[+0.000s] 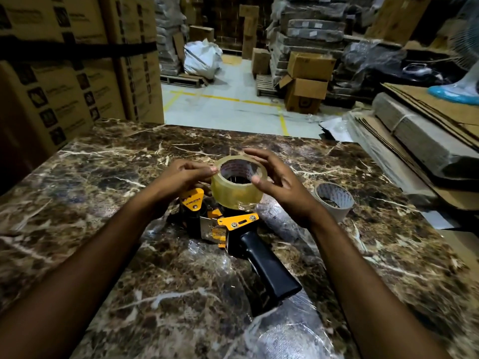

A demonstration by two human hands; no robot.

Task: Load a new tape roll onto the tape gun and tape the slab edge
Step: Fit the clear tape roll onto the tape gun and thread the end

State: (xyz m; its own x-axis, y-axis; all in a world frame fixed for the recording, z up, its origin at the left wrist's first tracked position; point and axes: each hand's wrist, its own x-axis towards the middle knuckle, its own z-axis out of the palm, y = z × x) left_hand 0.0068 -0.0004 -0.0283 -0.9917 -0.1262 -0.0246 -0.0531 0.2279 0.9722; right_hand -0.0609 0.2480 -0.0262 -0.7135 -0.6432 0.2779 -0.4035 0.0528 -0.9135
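Both hands clamped on clear tape roll (pixel 236 183), left hand (pixel 178 181) at 9 o'clock, right hand (pixel 280 187) at 3 o'clock, roll raised above tape gun (pixel 233 229) lying on marble surface (pixel 103 182), empty core (pixel 333 200) at 3 o'clock

light: dim, overhead | glare: sheen on plastic wrap (pixel 282 330) over slab (pixel 77 182) | edges: wide-angle bending, corners dark | blur: fan (pixel 466 35) top right was smeared

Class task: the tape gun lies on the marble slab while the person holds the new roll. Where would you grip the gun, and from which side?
Grip the tape gun by its black handle, coming from above on the near right. The handle lies flat, points toward the person and is bare; the yellow head sits under the tape roll and both hands.
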